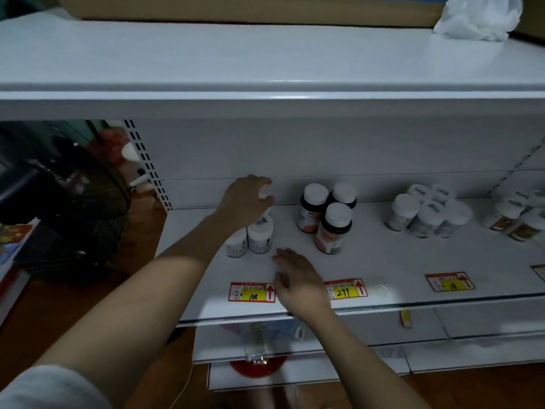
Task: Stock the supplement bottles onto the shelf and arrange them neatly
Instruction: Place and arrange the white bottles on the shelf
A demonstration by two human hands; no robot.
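On the white shelf (383,261), my left hand (246,199) grips the white cap of a small white bottle (264,193) at the back of a cluster. Two more white bottles (259,236) stand just in front of it. My right hand (295,278) lies on the shelf surface with fingers relaxed and holds nothing, just right of that cluster. Three dark bottles with white caps (330,219) stand in the middle of the shelf.
Several white bottles (427,212) stand further right, with more labelled ones (519,216) at the far right. Price tags (252,292) lie along the shelf front. A higher shelf (265,95) overhangs. A white plastic bag (477,19) lies on top. A lower shelf holds packets.
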